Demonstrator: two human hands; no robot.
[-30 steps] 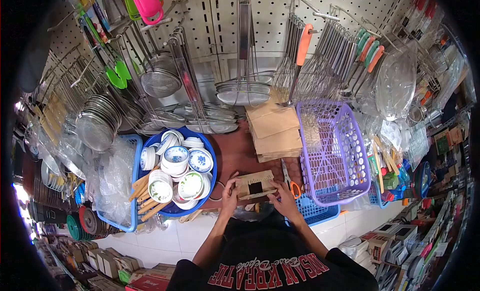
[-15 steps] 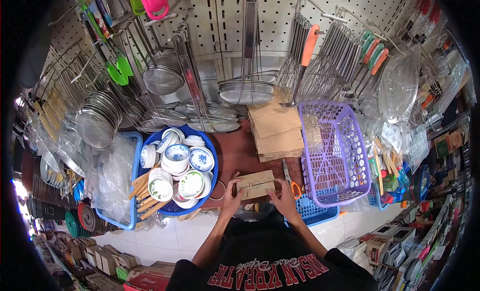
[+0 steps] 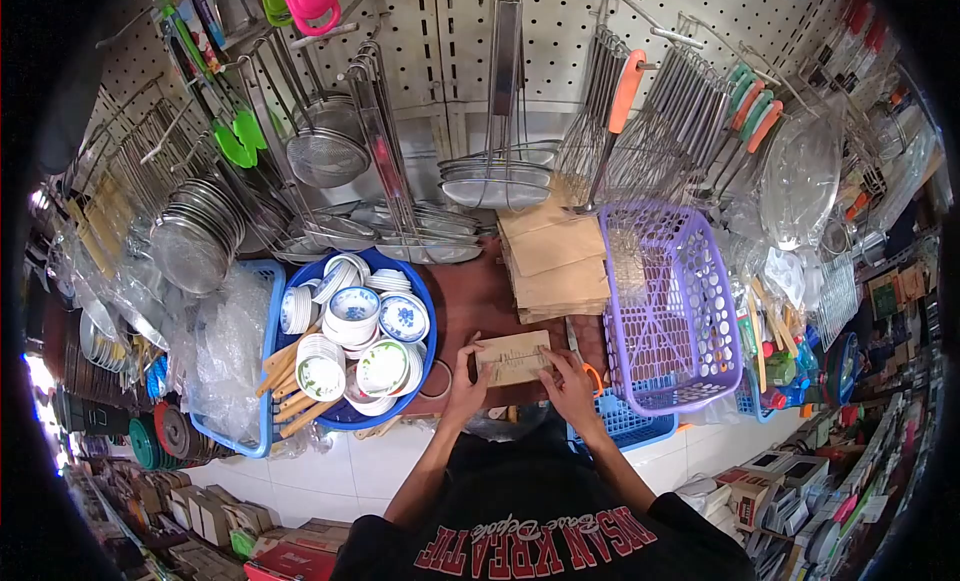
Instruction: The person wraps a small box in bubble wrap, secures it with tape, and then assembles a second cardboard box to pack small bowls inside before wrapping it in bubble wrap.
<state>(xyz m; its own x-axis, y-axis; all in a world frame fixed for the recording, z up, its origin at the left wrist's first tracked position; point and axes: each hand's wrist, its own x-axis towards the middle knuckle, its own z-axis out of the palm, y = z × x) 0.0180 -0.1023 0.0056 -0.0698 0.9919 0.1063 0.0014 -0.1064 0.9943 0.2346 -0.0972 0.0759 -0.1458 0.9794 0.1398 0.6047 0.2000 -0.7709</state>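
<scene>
A small brown piece of cardboard point(image 3: 514, 359) with faint dark marks lies flat on the red-brown table between my hands. My left hand point(image 3: 466, 381) grips its left edge, thumb and fingers closed on it. On the opposite side, the fingers of my right hand point(image 3: 568, 386) pinch its right edge. Scissors point(image 3: 593, 377) with orange handles lie just past my right hand, which partly covers them. Left of my left hand is a thin ring-shaped item point(image 3: 437, 381). A stack of brown paper or cardboard sheets point(image 3: 556, 264) sits beyond the held piece.
At left, a blue basin point(image 3: 428, 326) holds small bowls point(image 3: 353, 319) beside a light-blue basket point(image 3: 263, 421) with wooden handles. A purple basket point(image 3: 725, 389) stands at right, above a blue basket point(image 3: 640, 431). Strainers point(image 3: 495, 186) and whisks point(image 3: 660, 121) hang from the pegboard point(image 3: 420, 41).
The cardboard piece, which showed a dark line across its middle, now looks flat and smooth. It has shifted slightly away from my body, and my right fingers have moved along its right edge.
</scene>
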